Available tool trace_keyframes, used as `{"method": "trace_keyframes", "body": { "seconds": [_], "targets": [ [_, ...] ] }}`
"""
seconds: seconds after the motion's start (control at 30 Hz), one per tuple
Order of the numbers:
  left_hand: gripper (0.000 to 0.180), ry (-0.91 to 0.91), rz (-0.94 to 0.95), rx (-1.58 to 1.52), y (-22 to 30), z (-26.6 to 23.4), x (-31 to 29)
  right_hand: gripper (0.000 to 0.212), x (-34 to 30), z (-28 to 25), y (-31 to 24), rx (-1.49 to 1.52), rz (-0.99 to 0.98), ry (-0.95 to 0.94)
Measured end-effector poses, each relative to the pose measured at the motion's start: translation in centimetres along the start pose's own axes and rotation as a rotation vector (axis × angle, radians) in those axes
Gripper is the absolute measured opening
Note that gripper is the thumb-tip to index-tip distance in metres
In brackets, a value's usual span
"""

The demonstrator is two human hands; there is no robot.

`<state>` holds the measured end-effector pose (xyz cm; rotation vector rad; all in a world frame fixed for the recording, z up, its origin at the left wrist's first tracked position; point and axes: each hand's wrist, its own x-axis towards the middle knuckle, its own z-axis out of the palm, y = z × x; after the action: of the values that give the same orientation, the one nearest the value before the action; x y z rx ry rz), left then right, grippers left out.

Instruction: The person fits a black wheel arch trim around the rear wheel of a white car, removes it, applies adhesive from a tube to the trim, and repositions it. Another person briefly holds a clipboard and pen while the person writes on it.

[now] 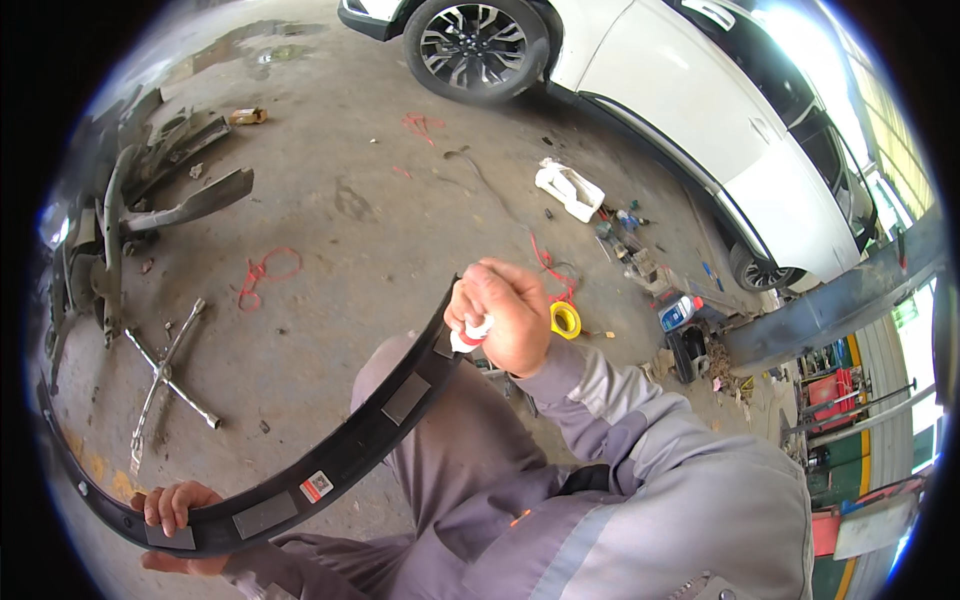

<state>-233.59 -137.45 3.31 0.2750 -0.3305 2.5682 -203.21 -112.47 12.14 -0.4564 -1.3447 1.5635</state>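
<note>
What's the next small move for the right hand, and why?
Probably bring the small white container in the right hand to the grey pad beside it: it is already close to that pad on the black curved strip, while the left hand holds the strip farther along. Whether container and pad touch, I can't tell.

Curved black strip [364, 449], aslant, with grey patches [405, 399], and small white container [471, 336] near its upper end.
</note>
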Motion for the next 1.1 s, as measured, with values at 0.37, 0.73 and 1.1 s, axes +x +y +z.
{"method": "trace_keyframes", "body": {
  "seconds": [0.37,0.73,1.1],
  "targets": [
    [0.068,-0.009,-0.014,0.001,0.2,-0.2,0.1,0.034,1.6,-1.7,0.7,0.0,-0.113,0.109],
    [0.071,-0.075,-0.079,0.052,-1.0,0.6,-0.3,0.036,1.8,2.6,-1.1,0.08,-0.151,-0.005],
    [0.098,-0.093,-0.135,0.527,-8.0,-0.2,-3.7,0.038,-1.2,18.1,-1.7,0.45,-0.062,-0.483]
  ]
}}
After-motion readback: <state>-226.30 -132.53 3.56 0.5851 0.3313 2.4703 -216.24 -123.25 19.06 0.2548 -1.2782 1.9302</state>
